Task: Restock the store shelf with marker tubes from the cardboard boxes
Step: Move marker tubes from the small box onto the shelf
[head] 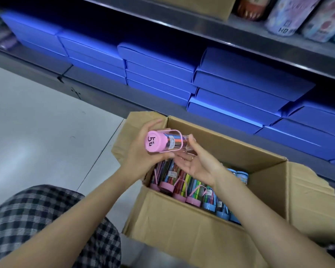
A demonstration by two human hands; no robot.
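Your left hand gripped a marker tube over the near-left corner of the open box, fingers curled round the clear barrel just behind the pink cap. The cap faced you, with handwriting in black on its flat end. A thin pink handle looped along the tube. Your right hand was spread, palm up, fingertips touching the tube's far end from below; it was not closed on anything.

The box sat on the floor against the shelf unit, flaps folded outward. Inside lay more tubes on their sides, caps toward you: pink-capped tubes to the left, blue-capped tubes to the right. Coloured markers showed through the clear walls.

The floor was pale grey tile, glossy, with dark grout lines and a few scuffs. The bottom shelf was dark grey metal and carried stacks of blue flat boxes in a row, several high. The upper shelf held a second cardboard box and printed canisters, blurred; one read "HB".

Your checked trousers filled the lower left corner.
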